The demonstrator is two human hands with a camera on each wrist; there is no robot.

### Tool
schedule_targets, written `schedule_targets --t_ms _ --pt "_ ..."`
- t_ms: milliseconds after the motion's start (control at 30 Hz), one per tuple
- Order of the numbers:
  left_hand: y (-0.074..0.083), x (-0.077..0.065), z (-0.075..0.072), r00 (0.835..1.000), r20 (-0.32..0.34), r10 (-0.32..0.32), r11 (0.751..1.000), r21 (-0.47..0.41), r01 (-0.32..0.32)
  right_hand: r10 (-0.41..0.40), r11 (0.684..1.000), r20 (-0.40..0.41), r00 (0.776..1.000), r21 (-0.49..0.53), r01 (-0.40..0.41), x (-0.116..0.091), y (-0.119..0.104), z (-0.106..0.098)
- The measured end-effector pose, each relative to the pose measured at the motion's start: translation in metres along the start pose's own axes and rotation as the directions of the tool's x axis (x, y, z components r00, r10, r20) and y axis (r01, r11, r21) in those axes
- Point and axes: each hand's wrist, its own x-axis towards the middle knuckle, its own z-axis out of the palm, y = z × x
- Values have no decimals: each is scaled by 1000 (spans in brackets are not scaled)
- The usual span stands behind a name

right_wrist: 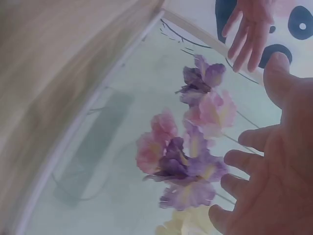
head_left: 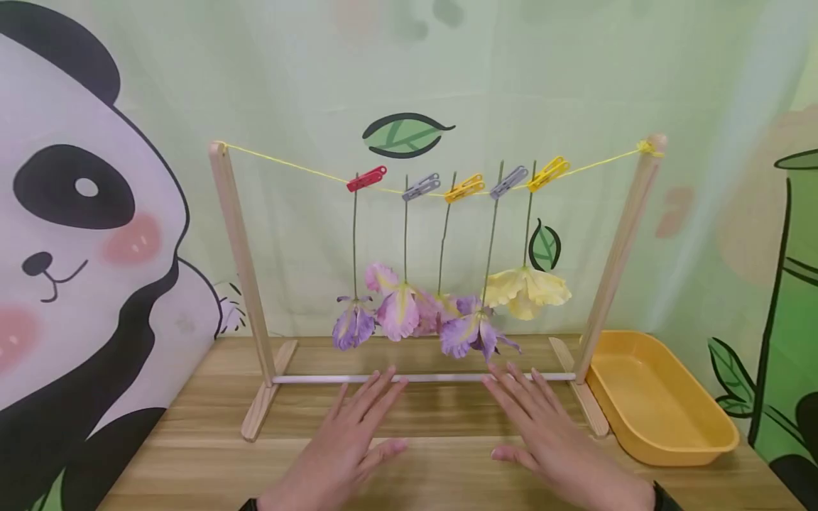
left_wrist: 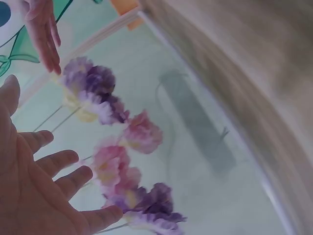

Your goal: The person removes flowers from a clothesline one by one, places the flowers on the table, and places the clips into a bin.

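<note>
Several flowers hang heads down from a yellow string (head_left: 287, 167), each stem held by a clothespin. From left to right come a purple flower (head_left: 353, 326) under a red clothespin (head_left: 367, 179), pink ones (head_left: 399, 312), another purple one (head_left: 469, 333) and a yellow one (head_left: 525, 292) under a yellow clothespin (head_left: 549, 174). My left hand (head_left: 351, 436) and right hand (head_left: 543, 433) are in front of the flowers, fingers spread and straight, holding nothing. In the left wrist view the left palm (left_wrist: 34, 191) faces the flowers.
The string is tied to two wooden posts (head_left: 239, 262) joined low down by a white rod (head_left: 434, 378). An orange-yellow tray (head_left: 658, 397) stands right of the frame on the wooden table (head_left: 192, 454). Behind hangs a panda-print backdrop (head_left: 307, 234).
</note>
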Motion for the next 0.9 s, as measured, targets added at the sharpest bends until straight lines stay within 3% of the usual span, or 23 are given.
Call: schedule_targets --t_ms 267,533,900 --pt "1 17 -16 994 -99 44 998 -48 -49 50 995 18 999 87 -51 21 5 -11" --pt "-8 38 -33 985 -170 19 984 -172 -48 52 992 30 998 111 -55 42 14 -19" --pt "-8 60 -64 985 -162 -59 952 -305 7 26 995 -30 999 100 -23 79 20 -34"
